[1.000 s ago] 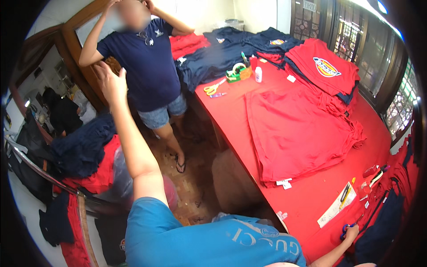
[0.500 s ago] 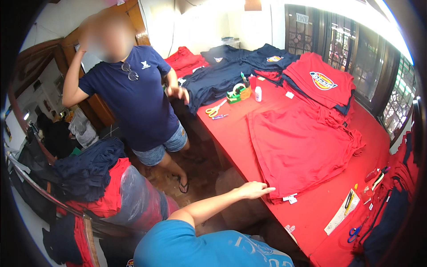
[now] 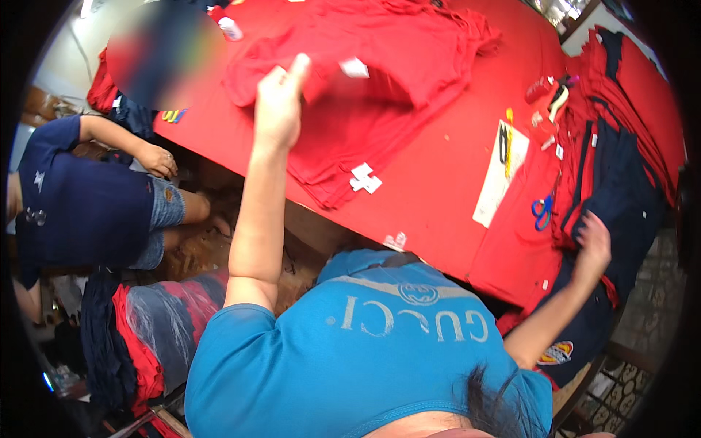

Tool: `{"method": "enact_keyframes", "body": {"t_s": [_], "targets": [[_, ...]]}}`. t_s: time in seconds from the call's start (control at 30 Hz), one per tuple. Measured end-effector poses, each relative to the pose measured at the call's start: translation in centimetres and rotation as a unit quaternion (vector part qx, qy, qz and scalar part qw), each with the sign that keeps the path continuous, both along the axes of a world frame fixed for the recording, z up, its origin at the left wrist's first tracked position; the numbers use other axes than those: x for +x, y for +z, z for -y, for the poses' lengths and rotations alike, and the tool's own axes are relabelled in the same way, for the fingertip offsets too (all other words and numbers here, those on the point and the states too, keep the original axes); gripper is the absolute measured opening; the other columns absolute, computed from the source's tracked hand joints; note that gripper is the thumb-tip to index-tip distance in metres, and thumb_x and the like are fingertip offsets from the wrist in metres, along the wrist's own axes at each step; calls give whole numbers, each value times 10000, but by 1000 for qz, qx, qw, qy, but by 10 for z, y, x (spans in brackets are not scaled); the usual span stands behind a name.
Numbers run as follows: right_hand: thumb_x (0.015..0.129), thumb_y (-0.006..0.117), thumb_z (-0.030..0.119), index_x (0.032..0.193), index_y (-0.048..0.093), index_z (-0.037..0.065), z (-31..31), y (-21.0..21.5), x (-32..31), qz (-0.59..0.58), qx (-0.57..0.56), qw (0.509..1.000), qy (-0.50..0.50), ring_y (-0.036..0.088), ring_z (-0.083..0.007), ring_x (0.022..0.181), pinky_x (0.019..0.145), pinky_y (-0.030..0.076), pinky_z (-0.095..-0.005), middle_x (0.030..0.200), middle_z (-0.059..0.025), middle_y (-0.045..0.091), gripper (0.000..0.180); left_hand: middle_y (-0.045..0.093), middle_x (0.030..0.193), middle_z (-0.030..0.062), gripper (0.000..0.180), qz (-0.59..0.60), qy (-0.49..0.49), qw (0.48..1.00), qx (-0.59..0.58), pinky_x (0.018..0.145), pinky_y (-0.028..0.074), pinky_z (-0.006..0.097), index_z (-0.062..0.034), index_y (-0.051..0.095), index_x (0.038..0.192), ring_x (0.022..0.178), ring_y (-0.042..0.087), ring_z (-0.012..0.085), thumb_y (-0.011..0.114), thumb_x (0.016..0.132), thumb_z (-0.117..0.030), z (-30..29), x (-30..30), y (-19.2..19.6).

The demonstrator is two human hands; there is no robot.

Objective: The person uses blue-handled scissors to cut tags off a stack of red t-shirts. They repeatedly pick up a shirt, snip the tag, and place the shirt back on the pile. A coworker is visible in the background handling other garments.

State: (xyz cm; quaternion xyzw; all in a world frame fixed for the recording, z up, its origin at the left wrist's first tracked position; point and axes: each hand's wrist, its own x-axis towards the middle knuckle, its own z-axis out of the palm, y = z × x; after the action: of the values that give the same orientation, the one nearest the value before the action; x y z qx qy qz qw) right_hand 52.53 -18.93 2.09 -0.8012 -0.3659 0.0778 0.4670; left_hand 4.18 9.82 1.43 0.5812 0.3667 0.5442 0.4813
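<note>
My left hand [image 3: 279, 106] is closed on the edge of a red shirt [image 3: 365, 40]. It raises the upper shirt off another red shirt [image 3: 328, 160] lying beneath it, so a shadowed gap shows between them. A white label [image 3: 355, 68] sits on the raised cloth, and white tags [image 3: 364, 178] stick out at the lower shirt's near edge. Off to the right, my right hand [image 3: 595, 244] is held over a pile of navy garments [image 3: 621, 179]. Its fingers look stretched out, slightly blurred, with nothing seen in them.
On the red table [image 3: 431, 212] lie a pale ruler-like strip [image 3: 500, 175], a yellow cutter [image 3: 509, 135] and blue-handled scissors [image 3: 542, 212]. Folded red garments [image 3: 642, 95] line the right side. Another person [image 3: 87, 193] stands at the left, near a plastic-wrapped bundle [image 3: 171, 328].
My left hand has moved from beside the shirt's corner to gripping and lifting its edge. My right hand has come into view. The other person's raised arm is down, and the view has shifted.
</note>
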Motion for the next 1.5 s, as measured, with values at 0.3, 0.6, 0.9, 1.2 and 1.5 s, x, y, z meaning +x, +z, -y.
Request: {"method": "enact_keyframes", "body": {"t_s": [0.3, 0.6, 0.9, 1.2, 1.5], "targets": [[930, 568, 236, 1127, 641, 64, -87, -109, -60, 229, -114, 967, -13, 575, -319, 960, 863, 443, -405, 1016, -149, 598, 271, 532, 1313, 151, 397, 334, -173, 872, -314, 1040, 434, 395, 33, 447, 1302, 1204, 534, 270, 445, 993, -217, -30, 31, -49], [859, 654, 228, 1119, 624, 33, -81, -137, -30, 260, -270, 926, -34, 586, -319, 915, 813, 460, -422, 938, -141, 615, 326, 560, 1284, 153, 352, 335, -179, 861, -338, 1044, 437, 380, 53, 482, 1257, 1181, 553, 258, 432, 959, -128, -54, 19, -63], [852, 666, 239, 1192, 597, 79, -77, -136, -49, 296, -288, 898, -155, 552, -370, 1005, 863, 452, -436, 1082, -196, 561, 382, 614, 1176, 119, 291, 310, -198, 884, -288, 980, 465, 338, 41, 550, 1174, 1095, 591, 215, 572, 892, -24, -42, 25, -90], [900, 609, 284, 1221, 589, 122, -67, -152, -20, 285, -208, 908, -227, 529, -417, 1035, 897, 435, -478, 1177, -211, 553, 360, 621, 1148, 125, 312, 234, -134, 936, -224, 950, 473, 326, 37, 550, 1171, 1059, 596, 183, 642, 880, -28, -86, 32, -134], [846, 644, 352, 1208, 601, 39, -68, -137, 19, 196, -372, 888, -184, 635, -373, 991, 863, 472, -466, 1082, -221, 657, 480, 610, 1196, 112, 300, 335, -176, 873, -308, 985, 465, 364, 10, 559, 1171, 1116, 577, 208, 509, 982, -218, -84, 26, -147]]}}
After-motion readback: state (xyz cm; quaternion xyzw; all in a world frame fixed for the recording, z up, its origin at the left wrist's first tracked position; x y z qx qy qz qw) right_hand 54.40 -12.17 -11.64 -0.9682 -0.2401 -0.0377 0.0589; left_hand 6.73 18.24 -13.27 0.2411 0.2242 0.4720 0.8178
